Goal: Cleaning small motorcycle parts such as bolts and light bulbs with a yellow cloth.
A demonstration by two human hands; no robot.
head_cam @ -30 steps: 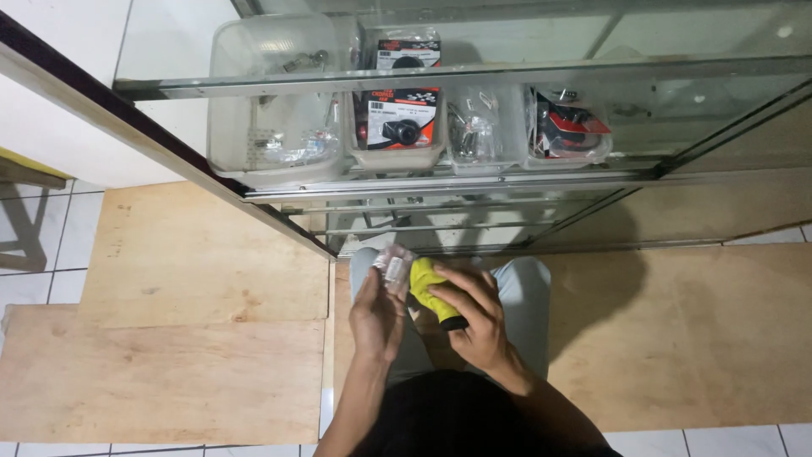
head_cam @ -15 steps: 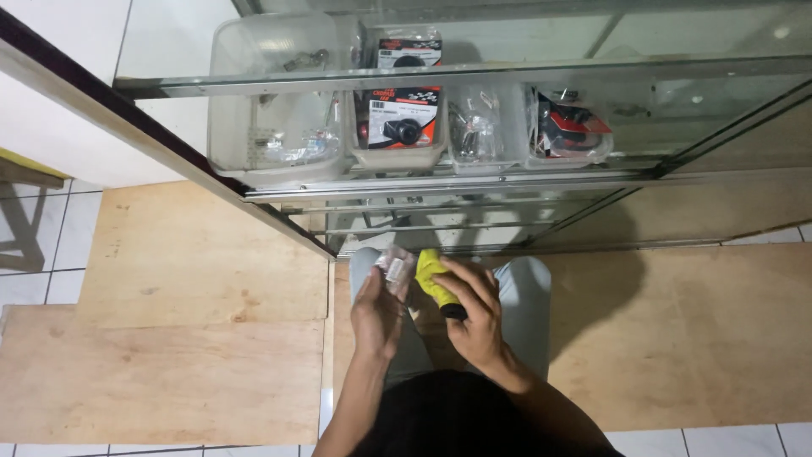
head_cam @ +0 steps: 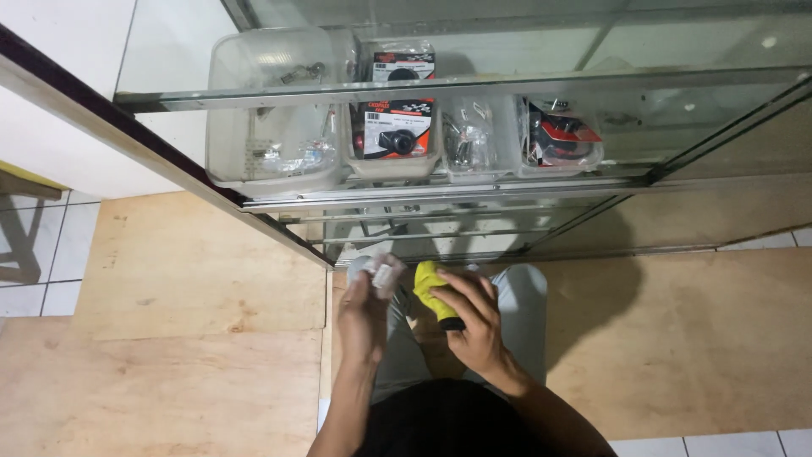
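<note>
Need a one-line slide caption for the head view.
Head view: left hand holds a small clear packet, right hand grips a yellow cloth, below a glass cabinet of plastic bins.

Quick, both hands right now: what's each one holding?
Left hand: closed on a small clear packet.
Right hand: closed around a yellow tool with a black end.

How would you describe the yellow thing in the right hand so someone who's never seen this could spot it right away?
Start at the glass display cabinet across the top, with its row of clear plastic bins. Look just below its lower edge, over the person's lap, where two hands meet. The right hand grips a bright yellow object with a black end, the only vivid yellow thing here; the left hand holds a small clear packet.
</note>
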